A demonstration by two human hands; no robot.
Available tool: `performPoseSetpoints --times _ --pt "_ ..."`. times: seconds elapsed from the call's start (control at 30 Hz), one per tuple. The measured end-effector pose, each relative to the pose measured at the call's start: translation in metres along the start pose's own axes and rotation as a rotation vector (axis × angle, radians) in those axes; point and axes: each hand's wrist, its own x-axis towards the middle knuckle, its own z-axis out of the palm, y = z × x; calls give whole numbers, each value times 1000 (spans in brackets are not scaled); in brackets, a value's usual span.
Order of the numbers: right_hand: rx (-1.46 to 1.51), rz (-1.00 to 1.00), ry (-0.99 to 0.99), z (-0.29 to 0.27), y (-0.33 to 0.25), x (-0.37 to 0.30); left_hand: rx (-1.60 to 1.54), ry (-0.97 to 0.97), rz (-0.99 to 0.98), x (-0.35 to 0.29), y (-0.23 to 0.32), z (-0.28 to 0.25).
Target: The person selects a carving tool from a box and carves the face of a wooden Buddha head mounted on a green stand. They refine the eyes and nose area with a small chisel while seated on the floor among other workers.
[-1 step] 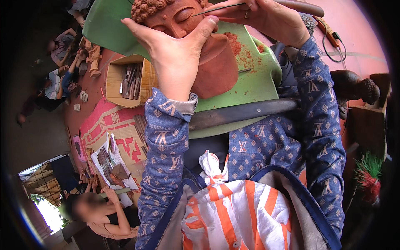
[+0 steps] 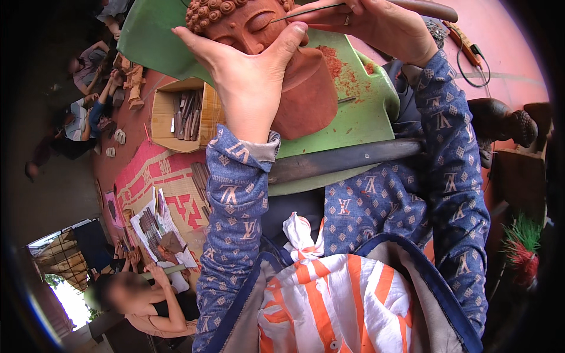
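A reddish-brown carved wooden Buddha head with curled hair lies tilted back at the top. Its smooth neck block points toward me. My left hand is closed across the lower face, thumb on one cheek and fingers on the other side. In my right hand is a thin carving tool with a dark wooden handle. Its slender metal shaft crosses to the eye, the tip touching or very near the lid. Under the carving is a green sheet scattered with reddish wood shavings.
A dark bar crosses the sheet's near side. On the left are a cardboard box of carving tools, more tools on paper and a seated co-worker. At right are a power strip, a dark carving and a green-red brush.
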Motion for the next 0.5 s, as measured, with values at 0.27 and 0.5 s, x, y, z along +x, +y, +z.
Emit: performPoseSetpoints --times 0.27,0.5 --pt "72 -9 -3 -10 7 2 43 28 63 1 -1 2" --pt "55 3 33 -3 5 4 75 47 46 2 -3 1"
